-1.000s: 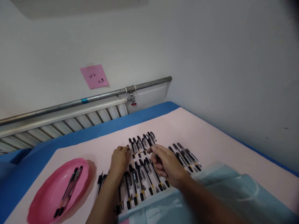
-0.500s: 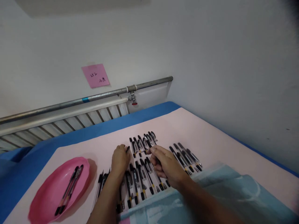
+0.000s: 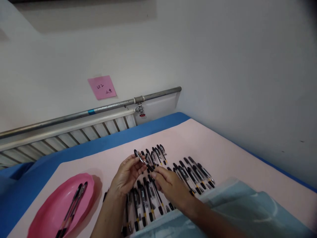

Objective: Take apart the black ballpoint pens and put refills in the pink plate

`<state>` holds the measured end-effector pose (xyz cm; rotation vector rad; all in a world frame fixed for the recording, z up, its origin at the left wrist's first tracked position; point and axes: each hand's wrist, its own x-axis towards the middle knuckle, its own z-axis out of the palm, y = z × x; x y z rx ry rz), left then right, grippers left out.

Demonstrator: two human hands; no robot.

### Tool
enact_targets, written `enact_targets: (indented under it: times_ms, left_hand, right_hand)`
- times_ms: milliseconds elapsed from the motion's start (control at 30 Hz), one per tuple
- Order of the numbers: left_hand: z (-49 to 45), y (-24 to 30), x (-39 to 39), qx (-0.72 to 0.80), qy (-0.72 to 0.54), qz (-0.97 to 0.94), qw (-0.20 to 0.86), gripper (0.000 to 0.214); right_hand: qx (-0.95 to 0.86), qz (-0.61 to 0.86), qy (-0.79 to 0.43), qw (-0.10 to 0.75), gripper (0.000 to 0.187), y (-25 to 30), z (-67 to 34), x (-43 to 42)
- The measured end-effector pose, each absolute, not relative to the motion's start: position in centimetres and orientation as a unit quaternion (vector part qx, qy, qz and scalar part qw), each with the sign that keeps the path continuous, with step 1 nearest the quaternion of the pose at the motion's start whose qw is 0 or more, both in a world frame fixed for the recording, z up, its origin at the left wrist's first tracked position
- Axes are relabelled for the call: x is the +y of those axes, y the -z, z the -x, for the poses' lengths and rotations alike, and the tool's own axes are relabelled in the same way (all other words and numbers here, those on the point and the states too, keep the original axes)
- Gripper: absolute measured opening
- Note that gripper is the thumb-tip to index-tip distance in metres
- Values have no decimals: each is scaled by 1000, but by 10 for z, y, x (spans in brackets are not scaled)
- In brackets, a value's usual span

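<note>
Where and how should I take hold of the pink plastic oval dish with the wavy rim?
I'd pinch the pink dish by its left rim, thumb inside, coming from the left: the raised wall there is bare, while two clear black-ended pens lie slanting nearer the right side.

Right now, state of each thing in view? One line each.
Left hand: fingers on held pen
Right hand: pinching its near end
Held pen: raised, slanted
Other pens: lying on table
Pink bowl: upright, two pens inside
Pink note: on wall
Valve: open or shut, can't tell
</note>
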<state>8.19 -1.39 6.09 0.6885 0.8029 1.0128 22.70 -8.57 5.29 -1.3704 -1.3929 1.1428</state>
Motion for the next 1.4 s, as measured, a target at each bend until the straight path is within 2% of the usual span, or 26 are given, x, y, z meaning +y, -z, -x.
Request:
enact_targets:
  times_ms: [200, 400, 600, 767, 967, 1067, 1233, 1300, 1333, 1400]
  left_hand:
    - [-82, -57, -13, 370, -470, -308, 740, 10]
    - [-83, -57, -14, 363, -462, -323, 742, 15]
    - [-97, -52, -23, 378, -452, -378, 714, 20]
    - [-109, -51, -32, 386, -445, -396, 704, 24]
    - [-113, -45, -34, 387, -464, -445, 661, 22]
    - [-120, -39, -42, 401, -484, -451, 633, 23]
    - [-121, -43, -47, 404, -545, -413, 608, 17]
    - [-97, -56, -45, 413, -584, -407, 567, 17]
    - [-78, -64, -44, 439, -605, -420, 515, 18]
    - [-28, -81, -44, 540, -602, -483, 335, 22]
  right_hand:
    - [-567, 548, -442, 429, 24, -57, -228, -87]
    - [-569, 554, -429, 430, 24, -55, -227, -86]
    - [-559, 566, -406, 450, 13, -49, -228, -82]
    - [-567, 580, -332, 481, 28, -45, -230, -82]
    - [-599, 535, -337, 492, 31, -39, -228, -81]
    - [-594, 547, -331, 488, 30, -36, -227, -79]
    - [-633, 569, -300, 430, 34, -38, -224, -75]
    - [-648, 567, -294, 414, 42, -41, -222, -77]
    - [-655, 562, -288, 414, 45, -43, -221, -79]
    - [-669, 546, -273, 423, 46, -46, -221, -84]
